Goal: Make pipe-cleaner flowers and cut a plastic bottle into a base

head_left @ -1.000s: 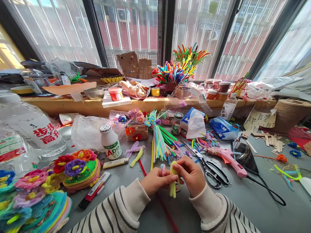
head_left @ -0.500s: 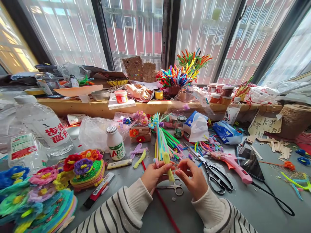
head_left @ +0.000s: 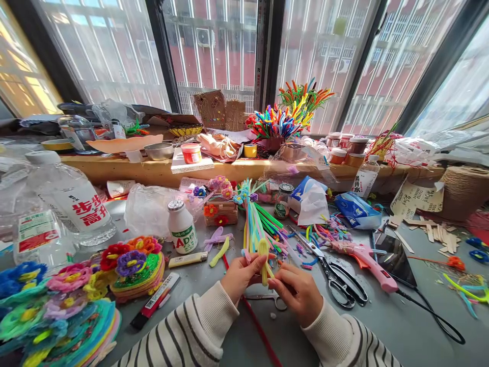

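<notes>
Pinching the bent yellow pipe cleaner [head_left: 263, 248] with left hand [head_left: 240, 276], now with right hand [head_left: 300, 294] too, so using both together.

Fuzzy chenille strip [head_left: 263, 248], glossy metal scissors [head_left: 320, 254], smooth plastic glue gun [head_left: 373, 267]

2 hands [head_left: 243, 275] [head_left: 300, 293] close together, pinching.

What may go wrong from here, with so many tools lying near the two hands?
The left hand holds a yellow fuzzy piece; too hard a tug by the right hand, at its lower end, might misshape it. Small scissors lie partly hidden behind the right hand, so a finger might catch on them. The nearby glue gun might be hot.
</notes>
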Tool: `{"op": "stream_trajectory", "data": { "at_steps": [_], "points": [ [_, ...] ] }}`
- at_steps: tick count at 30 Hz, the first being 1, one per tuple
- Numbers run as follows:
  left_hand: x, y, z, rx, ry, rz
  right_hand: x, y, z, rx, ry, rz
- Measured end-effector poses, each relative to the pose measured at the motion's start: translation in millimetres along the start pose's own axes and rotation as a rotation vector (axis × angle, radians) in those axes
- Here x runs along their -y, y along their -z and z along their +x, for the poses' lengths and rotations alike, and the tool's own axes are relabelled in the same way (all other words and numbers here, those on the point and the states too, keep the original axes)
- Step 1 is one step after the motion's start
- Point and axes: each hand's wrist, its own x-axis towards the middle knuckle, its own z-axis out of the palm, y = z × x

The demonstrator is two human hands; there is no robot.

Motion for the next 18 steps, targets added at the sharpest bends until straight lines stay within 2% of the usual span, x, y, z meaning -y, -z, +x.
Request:
{"op": "stream_trajectory", "data": {
  "at_steps": [7, 11, 15, 18],
  "points": [
    [0.8, -0.9, -1.4, 0.125, 0.027, -0.046, 0.8, 0.6, 2.0, 0.000, -0.064, 0.106],
    [0.6, 0.0, -0.6, 0.172, 0.028, -0.129, -2.7, 1.4, 3.1, -0.057, -0.155, 0.164],
    [1.1, 2.0, 2.1, 0.080, 0.030, -0.137, -5.0, 0.9, 2.6, -0.124, -0.330, 0.330],
    [1.6, 3.2, 3.7, -0.027, 0.041, -0.123, -4.5, 0.1, 0.9, -0.181, -0.340, 0.368]
  ]
}}
